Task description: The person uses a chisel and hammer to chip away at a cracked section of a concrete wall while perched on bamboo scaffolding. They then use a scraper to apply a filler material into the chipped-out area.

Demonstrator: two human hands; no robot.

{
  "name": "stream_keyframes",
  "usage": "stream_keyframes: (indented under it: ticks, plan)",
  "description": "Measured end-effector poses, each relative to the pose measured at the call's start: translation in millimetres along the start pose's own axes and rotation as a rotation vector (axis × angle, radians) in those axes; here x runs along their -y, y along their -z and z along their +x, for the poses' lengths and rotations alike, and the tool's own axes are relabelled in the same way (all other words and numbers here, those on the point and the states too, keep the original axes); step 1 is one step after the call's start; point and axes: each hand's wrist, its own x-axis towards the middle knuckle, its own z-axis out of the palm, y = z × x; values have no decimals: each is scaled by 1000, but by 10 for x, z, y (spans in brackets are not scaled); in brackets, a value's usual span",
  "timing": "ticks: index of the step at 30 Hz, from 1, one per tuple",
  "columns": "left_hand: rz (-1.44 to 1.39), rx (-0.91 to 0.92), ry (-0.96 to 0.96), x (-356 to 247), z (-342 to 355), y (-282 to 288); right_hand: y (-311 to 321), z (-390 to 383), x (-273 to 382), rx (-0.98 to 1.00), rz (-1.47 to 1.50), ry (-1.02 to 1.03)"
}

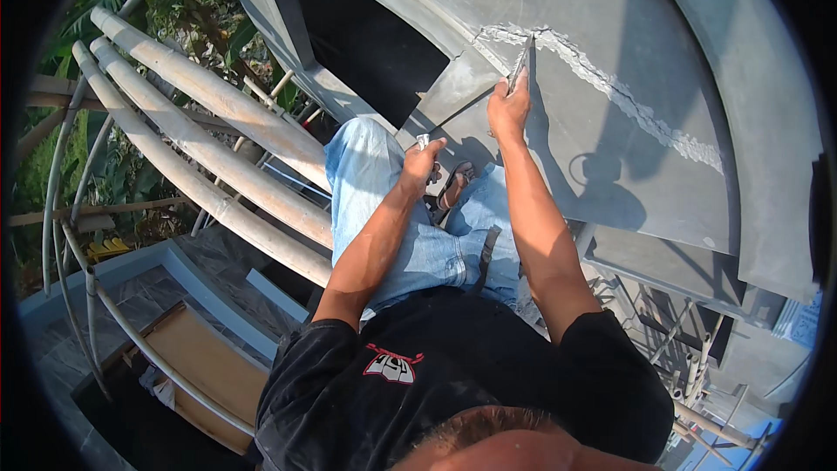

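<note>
Light-blue denim jeans [359,166] nearest. Left hand [420,162] beside the knee, fingers closed around a small whitish item [424,140], kind unclear. Farther out, right hand [510,110]: fingers wrapped on a slim, pointed grey tool [521,66], tip at the jagged, white-edged crack [610,87] across the smooth grey cement wall [567,0]; contact can't be confirmed. Best done, I'd judge, with short controlled strokes, tip along the groove, wrist steady, sparing sound cement.

Matt grey wall [663,78], rough chipped crack [605,80], metal-looking tool [522,61], smooth bamboo poles [214,98], denim jeans [432,253]
</note>
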Motion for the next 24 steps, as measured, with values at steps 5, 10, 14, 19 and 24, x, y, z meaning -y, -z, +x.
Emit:
stream_keyframes:
  ticks: [5, 10, 14, 19, 24]
  plan:
    - [12, 63, 1, 75, 58, 49, 335, -38, -3, 111, 61, -71]
    - [53, 81, -31, 105, 8, 7, 284, 30, -116, 120, 54, -71]
    - [79, 131, -66, 122, -62, -58, 106, 79, -212, 82, -14, -65]
    - [122, 134, -69, 92, -112, 129, 412, 27, -30, 667, 95, -235]
    - [-36, 286, 7, 3, -274, -76, 282, -423, -646, 360, 113, -106]
